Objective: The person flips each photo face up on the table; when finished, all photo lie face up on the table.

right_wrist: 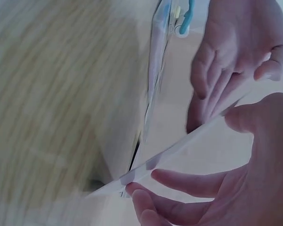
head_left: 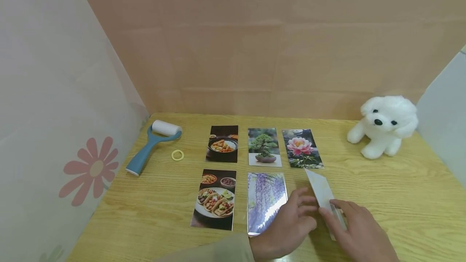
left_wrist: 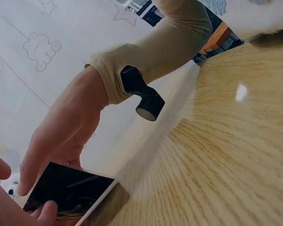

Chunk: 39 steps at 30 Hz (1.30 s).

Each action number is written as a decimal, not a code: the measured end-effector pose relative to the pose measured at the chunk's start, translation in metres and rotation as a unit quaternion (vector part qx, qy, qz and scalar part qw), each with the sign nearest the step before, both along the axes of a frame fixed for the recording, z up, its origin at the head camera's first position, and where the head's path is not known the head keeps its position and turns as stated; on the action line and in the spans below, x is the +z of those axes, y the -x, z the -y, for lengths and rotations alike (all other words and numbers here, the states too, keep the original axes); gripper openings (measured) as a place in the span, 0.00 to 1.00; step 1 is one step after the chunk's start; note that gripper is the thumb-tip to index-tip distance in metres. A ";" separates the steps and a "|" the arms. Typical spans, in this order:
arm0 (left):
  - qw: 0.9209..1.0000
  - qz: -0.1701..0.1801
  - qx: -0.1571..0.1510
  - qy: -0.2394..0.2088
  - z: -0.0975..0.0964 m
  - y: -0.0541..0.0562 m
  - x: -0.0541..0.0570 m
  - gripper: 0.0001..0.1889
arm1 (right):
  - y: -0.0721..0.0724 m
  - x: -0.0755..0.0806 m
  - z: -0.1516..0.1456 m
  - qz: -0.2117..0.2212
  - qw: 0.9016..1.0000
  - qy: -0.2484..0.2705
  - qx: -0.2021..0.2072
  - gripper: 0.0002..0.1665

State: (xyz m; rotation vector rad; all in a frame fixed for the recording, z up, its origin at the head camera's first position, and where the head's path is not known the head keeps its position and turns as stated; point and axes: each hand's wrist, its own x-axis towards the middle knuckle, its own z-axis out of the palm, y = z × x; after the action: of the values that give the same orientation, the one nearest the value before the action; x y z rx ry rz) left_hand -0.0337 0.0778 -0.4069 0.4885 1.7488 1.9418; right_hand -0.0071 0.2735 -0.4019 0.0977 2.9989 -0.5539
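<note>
A picture card [head_left: 322, 193] stands tilted on edge between the two hands. My right hand [head_left: 358, 229] grips it, thumb and fingers at its edges. Beside it, my left hand [head_left: 289, 221] has loosely bent fingers, the fingertips right at the card's face. The card looks whitish in the head view; in the left wrist view a dark picture [left_wrist: 73, 190] shows on it. Under the left hand lies a wisteria card [head_left: 265, 197], partly covered. Above are a bonsai card [head_left: 264, 146] and a peony card [head_left: 302, 148].
Left of these lie a taco card [head_left: 214, 199] and a rice-dish card [head_left: 222, 144]. A blue-handled roller [head_left: 147, 151] and a yellow ring [head_left: 177, 155] sit at the far left. A white plush dog [head_left: 387, 126] sits at the back right, before the draped wall.
</note>
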 end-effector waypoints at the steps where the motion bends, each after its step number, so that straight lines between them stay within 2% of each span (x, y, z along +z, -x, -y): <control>1: 1.000 -0.001 -0.006 0.006 0.000 0.000 -0.001 0.40 | 0.000 0.000 0.000 0.001 1.000 0.003 0.000 0.41; 5: 0.999 -0.008 -0.029 0.021 -0.001 0.001 -0.003 0.36 | 0.002 0.003 0.001 0.030 0.999 0.020 -0.002 0.43; 7: 0.998 -0.019 -0.041 0.036 -0.001 0.000 -0.003 0.35 | 0.001 0.003 0.002 0.025 0.999 0.034 -0.001 0.41; 13: 0.995 -0.032 -0.068 0.068 0.001 0.002 -0.005 0.34 | -0.005 0.001 0.009 -0.043 0.997 0.061 0.015 0.30; 17: 0.994 -0.049 -0.065 0.068 0.001 0.003 -0.006 0.31 | -0.008 0.004 0.013 -0.066 0.996 0.065 0.019 0.25; 21: 0.994 -0.052 -0.063 0.070 0.001 0.004 -0.006 0.30 | -0.012 0.009 0.018 -0.112 0.991 0.066 0.017 0.18; 25: 0.995 -0.055 -0.059 0.064 0.001 0.005 -0.006 0.31 | -0.015 0.012 0.022 -0.189 0.978 0.084 0.018 0.13; 28: 0.995 -0.061 -0.053 0.064 0.001 0.007 -0.006 0.30 | -0.016 0.014 0.024 -0.225 0.969 0.097 0.011 0.14; 34: 0.994 -0.047 -0.057 0.081 0.003 0.011 -0.006 0.32 | -0.017 0.016 0.024 -0.225 0.967 0.115 -0.030 0.16; 39: 0.992 -0.048 -0.058 0.097 0.005 0.012 -0.006 0.35 | -0.017 0.017 0.024 -0.234 0.958 0.155 -0.059 0.18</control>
State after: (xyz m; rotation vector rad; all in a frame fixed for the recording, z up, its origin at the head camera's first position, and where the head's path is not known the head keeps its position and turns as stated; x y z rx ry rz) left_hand -0.0454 0.0723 -0.4129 0.6069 1.9009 1.6726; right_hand 0.0103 0.2497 -0.3847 0.1396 3.3121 -1.2100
